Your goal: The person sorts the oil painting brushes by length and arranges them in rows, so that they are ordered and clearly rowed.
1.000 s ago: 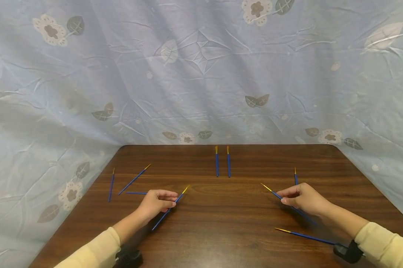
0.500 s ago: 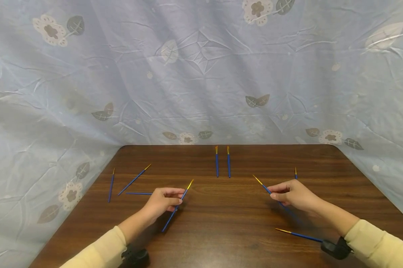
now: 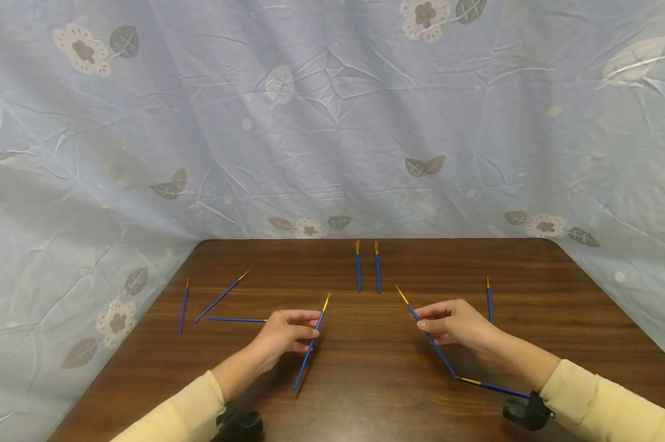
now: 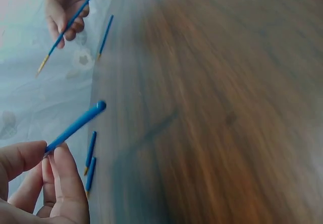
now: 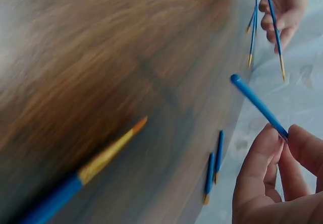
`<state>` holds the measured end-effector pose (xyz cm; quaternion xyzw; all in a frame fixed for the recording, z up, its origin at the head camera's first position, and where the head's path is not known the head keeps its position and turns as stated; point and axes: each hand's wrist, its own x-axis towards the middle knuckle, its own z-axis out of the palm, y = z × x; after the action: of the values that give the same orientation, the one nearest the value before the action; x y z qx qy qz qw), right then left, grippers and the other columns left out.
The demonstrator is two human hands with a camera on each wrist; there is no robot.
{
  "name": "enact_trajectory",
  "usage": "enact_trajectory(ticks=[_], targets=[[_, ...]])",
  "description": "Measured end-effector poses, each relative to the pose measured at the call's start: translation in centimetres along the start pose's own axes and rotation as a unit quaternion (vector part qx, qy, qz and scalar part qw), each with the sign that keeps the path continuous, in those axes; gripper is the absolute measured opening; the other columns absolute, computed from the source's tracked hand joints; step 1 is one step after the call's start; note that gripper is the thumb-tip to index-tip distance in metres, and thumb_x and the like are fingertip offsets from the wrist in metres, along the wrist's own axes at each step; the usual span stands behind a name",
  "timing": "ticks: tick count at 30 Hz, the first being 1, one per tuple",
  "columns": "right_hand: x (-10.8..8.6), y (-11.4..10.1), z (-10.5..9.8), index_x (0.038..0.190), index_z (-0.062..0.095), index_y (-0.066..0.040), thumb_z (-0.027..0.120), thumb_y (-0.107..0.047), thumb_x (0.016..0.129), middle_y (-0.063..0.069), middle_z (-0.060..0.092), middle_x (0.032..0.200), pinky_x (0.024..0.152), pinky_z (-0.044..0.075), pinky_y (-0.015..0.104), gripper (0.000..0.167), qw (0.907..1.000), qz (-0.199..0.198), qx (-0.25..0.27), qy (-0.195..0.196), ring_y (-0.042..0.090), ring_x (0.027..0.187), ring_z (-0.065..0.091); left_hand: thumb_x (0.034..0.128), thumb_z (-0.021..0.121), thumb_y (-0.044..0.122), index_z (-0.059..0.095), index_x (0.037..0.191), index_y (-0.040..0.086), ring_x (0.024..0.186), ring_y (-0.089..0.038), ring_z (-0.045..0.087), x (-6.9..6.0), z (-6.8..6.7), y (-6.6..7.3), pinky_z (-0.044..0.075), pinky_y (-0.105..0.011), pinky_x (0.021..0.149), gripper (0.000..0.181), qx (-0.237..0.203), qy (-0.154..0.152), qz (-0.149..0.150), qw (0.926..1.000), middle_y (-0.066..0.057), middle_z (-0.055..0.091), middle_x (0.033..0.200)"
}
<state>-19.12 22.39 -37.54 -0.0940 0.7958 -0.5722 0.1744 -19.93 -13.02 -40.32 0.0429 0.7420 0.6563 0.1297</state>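
The left hand (image 3: 288,333) covers the bristle end of the crosswise paintbrush (image 3: 237,319), and the black wrist camera (image 3: 526,415) hides the nearest paintbrush's (image 3: 500,388) handle end. I can't tell whether the far-right paintbrush (image 3: 489,301) stops at the right hand (image 3: 459,323) or runs behind. In both wrist views, the wood-grain table (image 4: 227,108) is blurred.

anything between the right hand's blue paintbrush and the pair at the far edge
Nothing visible: only brown wood-grain tabletop shows between the blue-handled paintbrush in the right hand and the far blue-handled pair.
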Motion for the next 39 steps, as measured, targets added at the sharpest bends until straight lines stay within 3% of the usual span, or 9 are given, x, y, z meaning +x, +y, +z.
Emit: enact_trajectory(ticks=[10,14,25,39], targets=[[1.2,-0.5,2.5,0.128,0.054,0.011,0.073,-0.015,0.088,0.018,0.064,0.115,0.082,0.057,0.036,0.052,0.9975,0.014,0.069,0.014,0.027,0.101,0.062,0.0819,0.070,-0.004,0.059,0.124,-0.009,0.089,-0.023,0.067,0.8,1.7,0.1,0.059,-0.033,0.068,0.044,-0.052,-0.013,-0.005,0.9986,-0.023,0.063,0.116],[1.7,-0.5,3.7,0.127,0.054,0.013,0.072,-0.011,0.088,0.020,0.065,0.113,0.080,0.057,0.036,0.049,0.9956,0.018,0.088,0.024,0.029,0.101,0.063,0.0828,0.070,-0.004,0.060,0.124,-0.009,0.094,-0.028,0.067,0.9,2.3,0.0,0.059,-0.036,0.070,0.042,-0.052,-0.006,-0.004,0.9986,-0.022,0.064,0.115],[3.3,0.0,6.5,0.120,0.056,0.013,0.070,-0.004,0.089,0.018,0.065,0.106,0.079,0.058,0.038,0.038,0.9879,0.047,0.124,0.080,0.030,0.099,0.064,0.0837,0.071,-0.004,0.060,0.122,-0.009,0.089,-0.025,0.068,1.6,4.6,-0.4,0.059,-0.034,0.070,0.040,-0.051,-0.001,-0.002,0.9987,-0.017,0.065,0.105],[4.5,0.4,8.2,0.112,0.059,0.013,0.070,0.002,0.086,0.016,0.066,0.097,0.073,0.059,0.035,0.030,0.9835,0.061,0.119,0.122,0.024,0.086,0.066,0.0812,0.073,-0.005,0.063,0.119,-0.007,0.084,-0.024,0.069,2.8,6.7,-0.9,0.059,-0.032,0.061,0.039,-0.035,0.016,-0.004,0.9992,-0.013,0.065,0.097]])
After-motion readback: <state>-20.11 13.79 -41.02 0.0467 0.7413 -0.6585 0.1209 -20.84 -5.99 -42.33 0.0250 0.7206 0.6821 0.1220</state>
